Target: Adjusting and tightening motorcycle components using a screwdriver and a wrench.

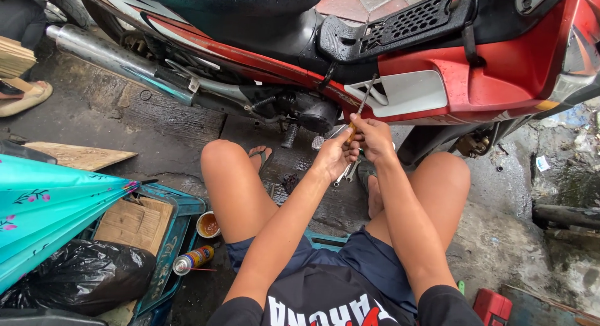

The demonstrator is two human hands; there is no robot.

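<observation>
The motorbike (500,64) was red and black with a grey side panel (406,95). The screwdriver (359,113) had an orange handle. The umbrella (44,207) was teal with small pink flowers. The crate (178,229) was blue, the bag (81,276) black, the shorts (369,263) dark blue.

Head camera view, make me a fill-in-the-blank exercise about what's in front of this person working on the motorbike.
1. Both hands meet on a ____ whose shaft points up at the red motorbike.
2. The right hand has its grip on the tool's ____ handle.
3. Besides the handle, the left hand holds metal ____.
4. The spray can lies beside a blue ____.

Missing words: screwdriver; orange; wrenches; crate.
</observation>
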